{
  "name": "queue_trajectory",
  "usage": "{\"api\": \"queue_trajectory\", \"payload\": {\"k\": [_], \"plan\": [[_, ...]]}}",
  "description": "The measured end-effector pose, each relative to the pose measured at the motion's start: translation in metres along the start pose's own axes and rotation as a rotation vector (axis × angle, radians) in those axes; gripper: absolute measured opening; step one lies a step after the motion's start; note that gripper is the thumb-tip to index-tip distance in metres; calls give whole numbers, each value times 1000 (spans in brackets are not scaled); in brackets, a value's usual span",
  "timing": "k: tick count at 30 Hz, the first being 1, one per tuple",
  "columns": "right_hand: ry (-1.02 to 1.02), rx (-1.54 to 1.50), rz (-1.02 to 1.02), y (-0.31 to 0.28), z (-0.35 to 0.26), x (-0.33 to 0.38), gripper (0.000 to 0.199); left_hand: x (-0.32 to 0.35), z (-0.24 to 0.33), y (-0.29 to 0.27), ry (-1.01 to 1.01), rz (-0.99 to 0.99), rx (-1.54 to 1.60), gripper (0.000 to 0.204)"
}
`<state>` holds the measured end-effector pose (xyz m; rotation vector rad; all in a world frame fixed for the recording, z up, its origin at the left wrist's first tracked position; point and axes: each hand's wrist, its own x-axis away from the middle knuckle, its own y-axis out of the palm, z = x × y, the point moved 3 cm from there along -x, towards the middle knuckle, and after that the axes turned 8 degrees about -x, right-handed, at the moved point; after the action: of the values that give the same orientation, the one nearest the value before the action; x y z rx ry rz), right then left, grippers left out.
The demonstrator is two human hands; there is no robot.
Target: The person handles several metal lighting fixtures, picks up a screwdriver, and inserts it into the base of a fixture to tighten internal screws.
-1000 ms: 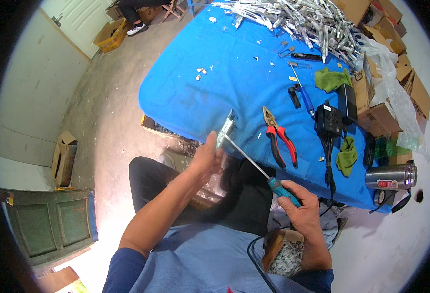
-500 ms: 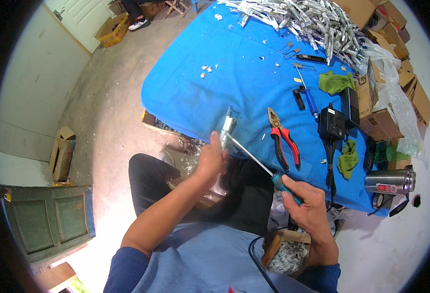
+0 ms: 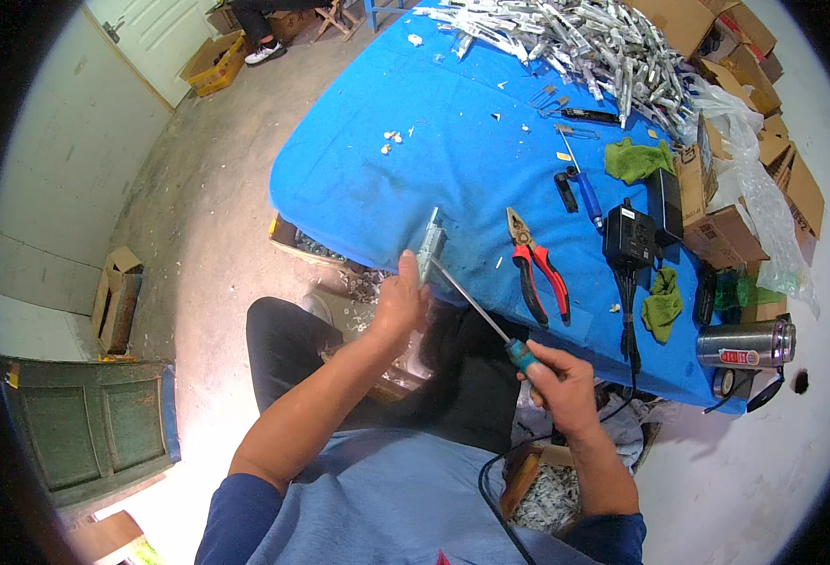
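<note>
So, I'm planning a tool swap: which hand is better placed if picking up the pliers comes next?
Probably the right hand: it is nearer the pliers, while the left hand grips the silvery piece farther left. The right would first have to put down its screwdriver.

Vivid blue bench cloth (image 3: 340, 179), pliers (image 3: 522, 251) flashing red and black, teal screwdriver handle (image 3: 520, 353), silvery slim piece (image 3: 431, 242), green rags (image 3: 637, 161)!

The silvery piece (image 3: 430, 245) has its lower end hidden.
</note>
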<state>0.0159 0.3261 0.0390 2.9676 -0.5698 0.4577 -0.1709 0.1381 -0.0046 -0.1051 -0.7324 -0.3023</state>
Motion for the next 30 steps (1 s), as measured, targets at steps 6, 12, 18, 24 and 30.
{"api": "queue_trajectory", "payload": {"k": [6,12,18,24,30], "plan": [[-671,648,27,34,-21,14,33,-6,-6,-1,-42,-2,56,58],[-208,118,-16,14,-2,2,36,-4,-2,-2,-69,-18,36,58],[348,-522,-177,33,7,6,57,-10,-5,-5,-64,-24,11,59],[50,192,-162,34,3,5,43,-10,-10,-2,-38,3,13,58],[-607,550,-140,42,-15,-4,43,-9,-4,-2,-69,9,41,60]]}}
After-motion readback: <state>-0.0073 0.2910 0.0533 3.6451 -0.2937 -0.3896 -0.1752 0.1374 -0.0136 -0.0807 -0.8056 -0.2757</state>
